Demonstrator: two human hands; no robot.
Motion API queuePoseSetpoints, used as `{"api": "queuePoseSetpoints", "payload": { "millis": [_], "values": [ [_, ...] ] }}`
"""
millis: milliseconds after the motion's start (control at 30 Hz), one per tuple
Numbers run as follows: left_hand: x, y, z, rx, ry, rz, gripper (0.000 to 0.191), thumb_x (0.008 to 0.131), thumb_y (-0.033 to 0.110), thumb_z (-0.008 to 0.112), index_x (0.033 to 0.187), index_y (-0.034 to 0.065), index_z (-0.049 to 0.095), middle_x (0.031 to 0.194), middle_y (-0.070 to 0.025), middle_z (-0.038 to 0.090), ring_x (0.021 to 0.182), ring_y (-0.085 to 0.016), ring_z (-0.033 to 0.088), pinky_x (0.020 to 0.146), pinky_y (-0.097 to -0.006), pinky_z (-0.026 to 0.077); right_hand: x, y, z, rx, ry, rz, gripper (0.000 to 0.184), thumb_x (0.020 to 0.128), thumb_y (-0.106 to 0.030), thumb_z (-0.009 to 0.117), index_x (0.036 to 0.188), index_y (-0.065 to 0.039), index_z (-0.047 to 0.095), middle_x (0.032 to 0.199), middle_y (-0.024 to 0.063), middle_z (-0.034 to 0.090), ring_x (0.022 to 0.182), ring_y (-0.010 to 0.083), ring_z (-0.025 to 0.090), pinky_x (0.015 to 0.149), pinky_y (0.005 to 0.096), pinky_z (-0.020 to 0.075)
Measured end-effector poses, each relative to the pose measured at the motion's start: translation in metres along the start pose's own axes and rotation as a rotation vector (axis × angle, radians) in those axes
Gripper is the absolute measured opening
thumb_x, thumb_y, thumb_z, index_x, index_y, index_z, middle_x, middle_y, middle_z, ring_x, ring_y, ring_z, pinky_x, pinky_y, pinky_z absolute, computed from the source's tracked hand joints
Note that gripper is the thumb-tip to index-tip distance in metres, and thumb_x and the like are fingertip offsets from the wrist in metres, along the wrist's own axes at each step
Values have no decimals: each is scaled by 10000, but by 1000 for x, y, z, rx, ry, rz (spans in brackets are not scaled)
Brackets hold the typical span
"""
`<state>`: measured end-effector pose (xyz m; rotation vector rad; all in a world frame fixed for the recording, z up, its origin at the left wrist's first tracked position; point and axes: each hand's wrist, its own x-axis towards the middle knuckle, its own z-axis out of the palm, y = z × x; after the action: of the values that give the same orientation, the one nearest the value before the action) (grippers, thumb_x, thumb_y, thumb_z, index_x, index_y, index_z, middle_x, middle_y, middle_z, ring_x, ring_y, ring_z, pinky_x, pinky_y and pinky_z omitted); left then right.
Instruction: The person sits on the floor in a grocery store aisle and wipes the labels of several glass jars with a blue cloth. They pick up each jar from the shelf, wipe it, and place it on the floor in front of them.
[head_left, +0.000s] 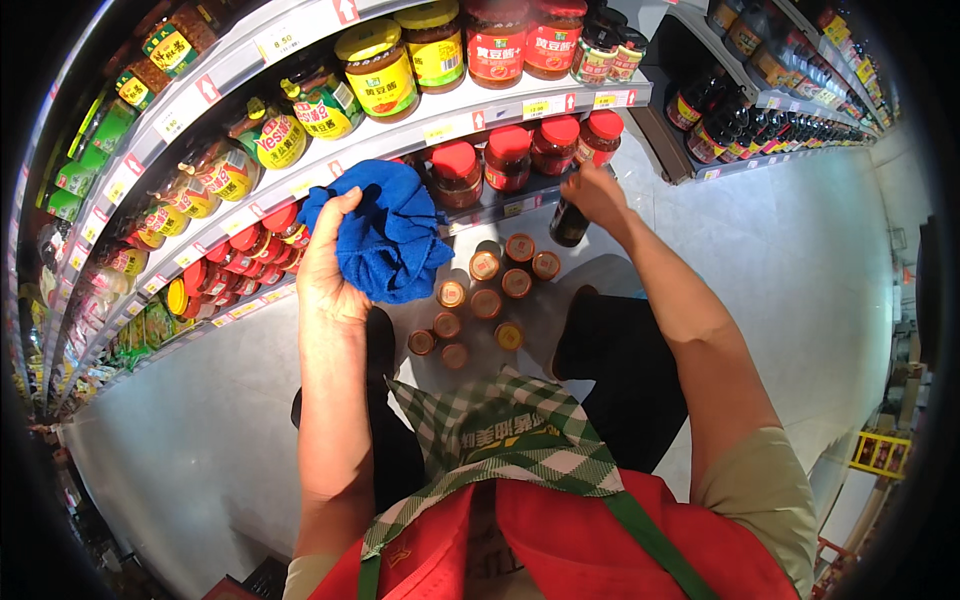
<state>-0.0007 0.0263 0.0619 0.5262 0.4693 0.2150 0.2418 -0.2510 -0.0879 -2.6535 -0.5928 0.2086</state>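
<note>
A crumpled blue cloth (394, 232) is in my left hand (330, 262), the thumb pressed on its near side and the palm beneath. My right hand (596, 199) grips the upper part of a dark glass jar (568, 223), held beside the lower shelf's end; my fingers hide its top. Between my feet, several lidded jars (486, 303) stand upright on the grey tiled floor (247, 442), seen from above. Red-lidded sauce jars (508, 159) line the bottom shelf just beyond my hands.
Yellow-lidded sauce jars (379, 71) and large red-labelled jars (495, 49) fill the shelf above. Price-tag rails (450, 131) run along the shelf fronts. Across the aisle, another shelving unit (765, 105) holds dark bottles (709, 142). My checked apron (517, 427) hangs near the floor jars.
</note>
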Motion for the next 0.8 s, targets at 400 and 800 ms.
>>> {"api": "queuePoseSetpoints", "payload": {
  "millis": [400,800],
  "values": [
    [3,-9,21,-45,164,-131,417,847,146,712,1206,-6,566,1128,-156,665,1009,-309,657,892,-446,552,15,82,164,-123,-165,12,714,647,-224,810,1182,51,426,1174,254,498,1127,451,510,968,520,463],
    [7,-13,26,26,286,-107,439,833,164,730,1212,1,582,1123,-147,668,1013,-313,653,903,-451,541,16,84,195,26,-231,29,703,643,-174,818,1187,22,417,1184,286,495,1109,485,525,934,529,490]
  ]
}}
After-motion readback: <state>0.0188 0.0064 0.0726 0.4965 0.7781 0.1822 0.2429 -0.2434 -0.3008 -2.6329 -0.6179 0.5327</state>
